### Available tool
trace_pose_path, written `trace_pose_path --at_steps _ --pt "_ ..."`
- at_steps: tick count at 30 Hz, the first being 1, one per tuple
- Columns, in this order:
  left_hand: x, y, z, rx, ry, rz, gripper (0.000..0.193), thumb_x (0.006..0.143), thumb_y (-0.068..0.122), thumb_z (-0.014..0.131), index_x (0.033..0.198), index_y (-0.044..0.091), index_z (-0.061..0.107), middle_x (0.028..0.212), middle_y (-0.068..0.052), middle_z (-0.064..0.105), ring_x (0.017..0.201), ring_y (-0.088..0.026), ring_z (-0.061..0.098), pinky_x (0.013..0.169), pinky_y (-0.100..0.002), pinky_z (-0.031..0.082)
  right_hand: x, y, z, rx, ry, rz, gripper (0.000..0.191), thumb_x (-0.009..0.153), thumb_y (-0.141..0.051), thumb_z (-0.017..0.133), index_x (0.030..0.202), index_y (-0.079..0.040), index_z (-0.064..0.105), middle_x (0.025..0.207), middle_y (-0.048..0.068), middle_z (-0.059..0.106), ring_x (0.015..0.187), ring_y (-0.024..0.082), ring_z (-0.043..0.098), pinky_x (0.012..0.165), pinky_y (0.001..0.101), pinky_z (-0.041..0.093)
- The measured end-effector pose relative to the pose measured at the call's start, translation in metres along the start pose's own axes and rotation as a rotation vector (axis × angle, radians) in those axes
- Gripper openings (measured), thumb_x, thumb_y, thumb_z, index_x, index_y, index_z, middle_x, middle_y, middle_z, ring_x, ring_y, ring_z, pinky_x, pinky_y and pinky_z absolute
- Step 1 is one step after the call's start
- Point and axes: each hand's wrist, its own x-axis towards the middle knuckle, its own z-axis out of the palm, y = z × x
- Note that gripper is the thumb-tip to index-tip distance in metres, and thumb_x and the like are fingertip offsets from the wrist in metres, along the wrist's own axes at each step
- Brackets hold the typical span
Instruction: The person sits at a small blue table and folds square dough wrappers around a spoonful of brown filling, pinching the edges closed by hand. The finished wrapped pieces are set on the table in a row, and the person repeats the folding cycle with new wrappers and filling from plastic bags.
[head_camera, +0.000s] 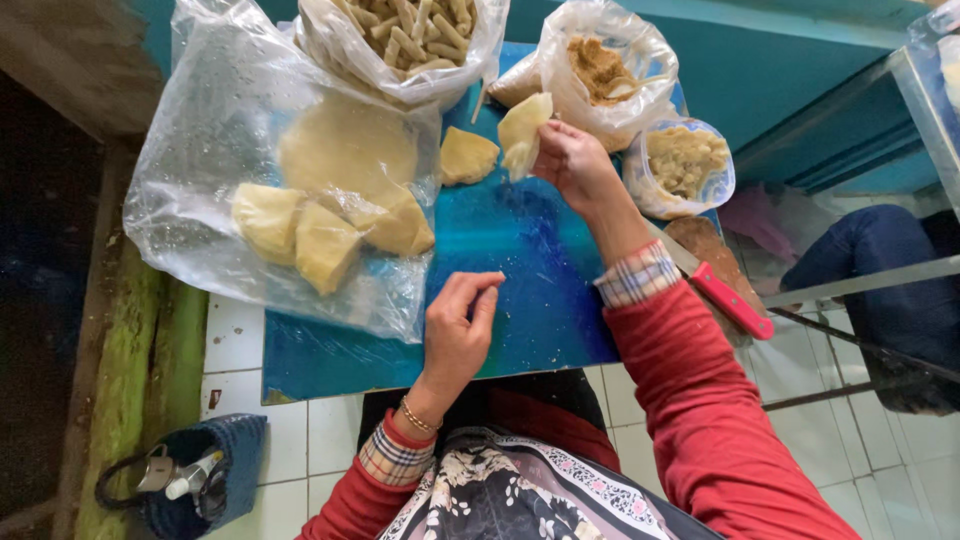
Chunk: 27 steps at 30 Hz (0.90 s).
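Observation:
My right hand (572, 160) is raised over the blue tabletop (520, 260) and grips a pale yellow wedge of dough (522, 130). Just left of it a second wedge (467, 156) lies flat on the table. My left hand (456, 330) hovers near the table's front edge with its thumb and fingertips pinched together and nothing visible in them. A large clear plastic sheet (200, 170) at the left covers a big dough slab (345, 145) and several cut chunks (300, 235).
Clear bags stand along the far edge: one of pale sticks (405, 35), one of brown crumbs (600, 68), and one of lumpy beige filling (683, 160). A red-handled knife (728, 298) lies at the right. A blue bag (195, 480) sits on the tiled floor.

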Motion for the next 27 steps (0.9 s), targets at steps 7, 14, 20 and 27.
trace_pose_path --at_steps 7,14,20,27 --pt "0.001 -0.013 0.005 -0.367 -0.039 -0.164 0.023 0.100 0.013 0.068 0.121 0.003 0.066 0.112 -0.005 0.073 0.100 -0.010 0.069 0.085 -0.026 0.058 -0.136 0.017 0.052 -0.521 -0.137 -0.108 0.013 0.096 -0.012 0.075 0.104 -0.003 0.075 0.095 0.006 0.074 0.085 0.011 0.068 0.075 0.0270 0.055" --pt "-0.004 -0.028 0.005 -0.286 -0.068 -0.253 0.018 0.096 0.014 0.076 0.106 0.001 0.068 0.096 -0.004 0.074 0.088 -0.009 0.071 0.077 -0.025 0.058 -0.178 0.033 0.082 -0.759 -0.081 -0.295 0.015 0.096 -0.013 0.072 0.101 0.000 0.077 0.096 0.002 0.073 0.083 0.008 0.066 0.071 0.0244 0.054" --pt "-0.009 -0.039 0.002 -0.444 -0.090 -0.290 0.011 0.097 0.006 0.073 0.105 0.001 0.068 0.097 -0.004 0.072 0.088 -0.009 0.066 0.076 -0.024 0.054 -0.175 0.057 0.064 -0.366 -0.078 -0.049 0.017 0.100 -0.015 0.067 0.107 -0.001 0.074 0.097 0.003 0.073 0.085 0.010 0.067 0.077 0.0262 0.056" --pt "-0.011 -0.042 -0.005 -0.707 0.010 -0.313 0.005 0.099 0.001 0.065 0.102 0.002 0.062 0.101 -0.005 0.072 0.091 -0.011 0.069 0.086 -0.028 0.057 -0.164 0.063 0.044 0.188 -0.008 0.062 0.013 0.102 -0.015 0.064 0.109 -0.005 0.068 0.102 0.005 0.074 0.090 0.015 0.072 0.083 0.0332 0.059"
